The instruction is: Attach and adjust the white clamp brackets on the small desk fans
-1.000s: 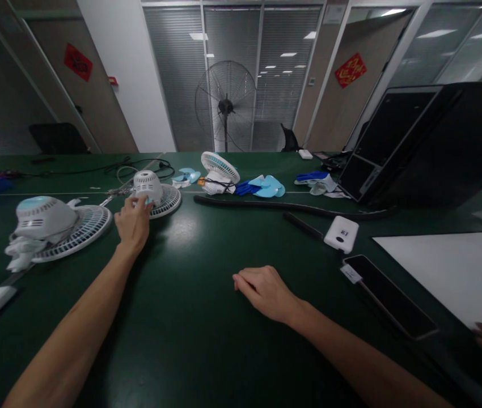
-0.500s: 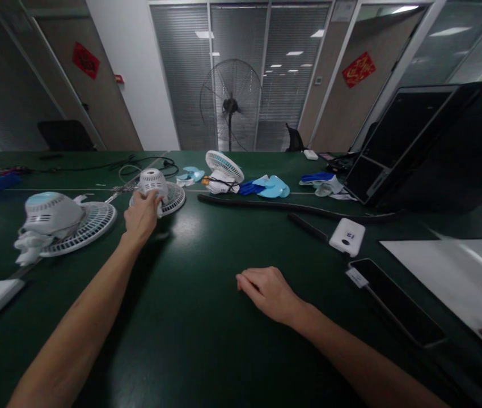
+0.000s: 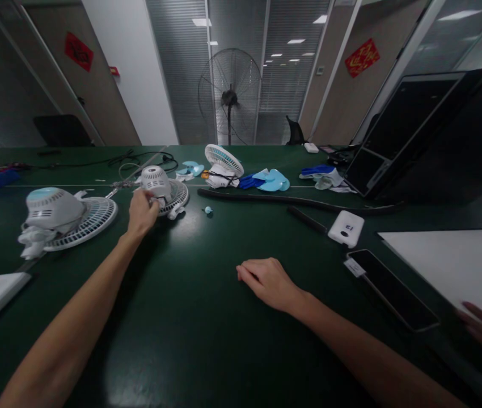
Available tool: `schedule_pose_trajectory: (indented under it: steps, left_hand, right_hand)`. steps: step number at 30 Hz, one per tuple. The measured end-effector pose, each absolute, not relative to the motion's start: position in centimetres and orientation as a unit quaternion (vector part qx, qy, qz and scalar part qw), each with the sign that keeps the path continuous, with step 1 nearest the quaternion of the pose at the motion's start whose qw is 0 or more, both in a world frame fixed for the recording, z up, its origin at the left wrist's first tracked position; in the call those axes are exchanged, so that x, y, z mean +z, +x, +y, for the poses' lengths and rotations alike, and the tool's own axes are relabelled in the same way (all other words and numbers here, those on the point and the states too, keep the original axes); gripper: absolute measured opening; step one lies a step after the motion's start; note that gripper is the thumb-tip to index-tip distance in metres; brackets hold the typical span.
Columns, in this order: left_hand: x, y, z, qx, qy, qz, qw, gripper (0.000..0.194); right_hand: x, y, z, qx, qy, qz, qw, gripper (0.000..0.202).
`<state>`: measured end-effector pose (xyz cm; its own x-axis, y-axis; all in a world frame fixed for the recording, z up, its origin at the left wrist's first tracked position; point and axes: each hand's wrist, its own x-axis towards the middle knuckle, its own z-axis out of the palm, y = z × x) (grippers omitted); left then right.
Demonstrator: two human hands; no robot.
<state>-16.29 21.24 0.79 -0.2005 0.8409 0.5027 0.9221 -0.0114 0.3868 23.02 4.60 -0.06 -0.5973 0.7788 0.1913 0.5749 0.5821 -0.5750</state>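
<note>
Green tabletop (image 3: 207, 334) — white fan (image 3: 155, 177) (domed, vented) at left hand (image 3: 142, 213).

I see a white fan (image 3: 156, 184) lying face down on the green tabletop (image 3: 198, 283), its round slotted grille (image 3: 180, 194) underneath, its vented motor housing (image 3: 152, 173) pointing up, a white fitting (image 3: 176, 211) at the grille's near edge.

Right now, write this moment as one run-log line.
left hand: at white fan housing | right hand: curled, over table | small blue piece: on table
</note>
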Motion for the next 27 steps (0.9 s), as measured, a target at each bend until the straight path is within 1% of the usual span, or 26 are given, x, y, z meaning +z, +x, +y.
schedule_pose_trajectory:
  steps: [3,5,8,10,14,16,20,23,25,26,27]
  left_hand:
    - [0.5,-15.2,19.3,-0.348,-0.651,-0.674,0.038,0.031]
    - [0.3,-14.1,17.4,-0.358,-0.669,-0.651,0.022,0.027]
    - [0.2,-11.9,14.1,-0.369,-0.695,-0.617,-0.001,0.023]
    - [0.3,-10.2,11.8,-0.377,-0.712,-0.592,-0.017,0.021]
    - [0.8,-7.1,7.6,-0.397,-0.756,-0.514,-0.080,0.014]
    - [1.1,-5.6,5.8,-0.391,-0.775,-0.486,-0.100,0.013]
    - [1.3,-2.4,2.7,-0.373,-0.811,-0.429,-0.141,0.018]
    - [1.4,-0.7,1.3,-0.356,-0.839,-0.380,-0.158,0.016]
    - [1.4,-0.8,1.8,-0.340,-0.881,-0.303,-0.126,0.014]
    - [1.3,-1.2,2.6,-0.344,-0.898,-0.258,-0.093,0.019]
    - [1.2,-1.7,4.0,-0.372,-0.902,-0.217,-0.037,0.024]
  right_hand:
    - [-0.1,23.0,4.4,0.232,-0.397,-0.854,0.244,0.039]
    - [-0.1,23.0,4.3,0.220,-0.413,-0.838,0.281,0.037]
    - [-0.2,23.0,4.6,0.159,-0.451,-0.811,0.337,0.024]
    - [-0.3,23.1,5.0,0.117,-0.476,-0.796,0.354,0.021]
    - [-0.9,23.4,6.1,0.096,-0.524,-0.760,0.372,0.031]
    - [-1.1,23.6,6.5,0.086,-0.519,-0.752,0.396,0.035]
    - [-0.7,23.7,5.9,0.051,-0.451,-0.759,0.467,0.035]
    - [-0.3,23.4,4.6,-0.001,-0.343,-0.791,0.506,0.045]
    - [-0.2,23.3,3.8,-0.056,-0.270,-0.807,0.521,0.053]
    - [-0.3,23.2,3.6,-0.090,-0.238,-0.813,0.524,0.053]
    - [-0.3,23.2,3.4,-0.120,-0.206,-0.821,0.519,0.051]
